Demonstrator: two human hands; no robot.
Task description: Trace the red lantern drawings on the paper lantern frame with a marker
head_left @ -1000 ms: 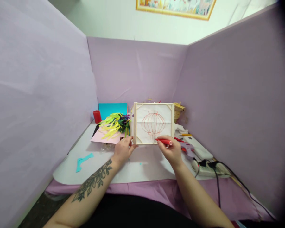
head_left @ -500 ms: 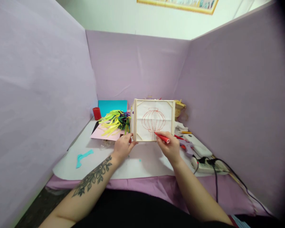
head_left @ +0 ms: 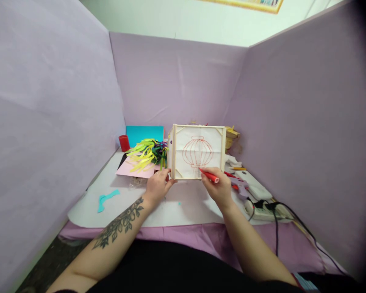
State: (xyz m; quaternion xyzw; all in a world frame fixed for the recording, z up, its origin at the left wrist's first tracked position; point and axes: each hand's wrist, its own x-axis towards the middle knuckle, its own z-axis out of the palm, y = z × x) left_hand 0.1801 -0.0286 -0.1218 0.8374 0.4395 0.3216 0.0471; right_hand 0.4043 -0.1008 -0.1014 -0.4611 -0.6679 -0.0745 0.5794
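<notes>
A box-like wooden frame (head_left: pixel 174 152) with white paper sides stands upright on the white table top. Its front panel (head_left: pixel 216 142) carries a lantern drawn in red outline, with short lines under its base. My left hand (head_left: pixel 158 185) grips the frame's lower left corner, thumb in front. In my right hand (head_left: pixel 218 188) is a red marker (head_left: pixel 210 176), its tip at the paper just below the lantern.
Yellow and green ribbons (head_left: pixel 146 154) lie on pink paper (head_left: pixel 134 167) at left, near a red cup-like object (head_left: pixel 124 143) and blue sheet (head_left: pixel 144 135). Cyan scraps (head_left: pixel 102 201) lie front left. At right are a glue gun (head_left: pixel 242 188) and a power strip (head_left: pixel 268 211) with black cables.
The marker tip has shifted very slightly to the right under the lantern. The whole view has tilted a little, so the scene sits slightly higher. My left hand keeps its hold.
</notes>
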